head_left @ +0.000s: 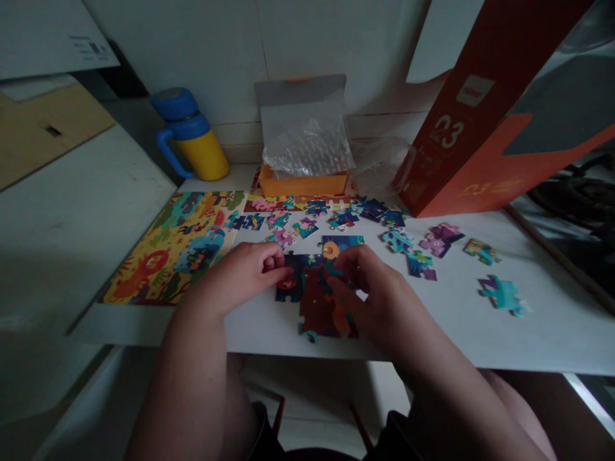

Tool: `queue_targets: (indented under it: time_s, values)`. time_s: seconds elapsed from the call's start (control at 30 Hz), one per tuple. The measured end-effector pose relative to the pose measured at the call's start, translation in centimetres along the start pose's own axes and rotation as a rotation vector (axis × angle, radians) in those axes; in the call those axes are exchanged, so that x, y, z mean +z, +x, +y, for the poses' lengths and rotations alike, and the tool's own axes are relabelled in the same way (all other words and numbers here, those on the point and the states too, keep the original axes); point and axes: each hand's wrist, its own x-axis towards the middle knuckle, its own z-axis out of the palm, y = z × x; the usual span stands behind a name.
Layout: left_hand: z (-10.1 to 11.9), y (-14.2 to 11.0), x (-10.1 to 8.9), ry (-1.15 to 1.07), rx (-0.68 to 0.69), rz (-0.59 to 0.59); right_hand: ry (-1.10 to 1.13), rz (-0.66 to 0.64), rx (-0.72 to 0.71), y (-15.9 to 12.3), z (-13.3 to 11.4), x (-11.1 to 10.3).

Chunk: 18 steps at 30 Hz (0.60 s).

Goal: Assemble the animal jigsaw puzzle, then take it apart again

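Currently — joined puzzle section point(314, 307), tabletop point(259, 333).
Left hand point(254, 272) at edge, can't tell grip — right hand point(372, 291) over it, thumb/fingers parted.

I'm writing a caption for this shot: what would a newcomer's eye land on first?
Probably the large red-and-orange box leaning in at the upper right. Next, the blue-and-yellow flask standing at the back left. Then the dark, partly joined puzzle in the middle, with a hand at either side.
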Motion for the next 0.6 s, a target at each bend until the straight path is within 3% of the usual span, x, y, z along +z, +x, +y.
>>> queue_targets:
  time_s: [0.1, 0.2, 0.3, 0.6]
  values:
    - [0.8, -0.7, -0.4, -0.144, 0.070, 0.059, 0.229, -0.110, 0.076, -0.4, -0.2, 1.3]
    - [1.4, -1.2, -0.5, -0.303, 0.109, -0.046, 0.471, -0.190, 0.140, -0.6, -0.2, 2.6]
    - [1.5, -1.3, -0.4, -0.327, 0.115, -0.148, 0.653, -0.263, 0.193, -0.6, -0.2, 3.4]
    - [1.6, -1.5, -0.9, -0.213, 0.167, -0.209, 0.615, -0.281, 0.202, -0.6, -0.4, 3.2]
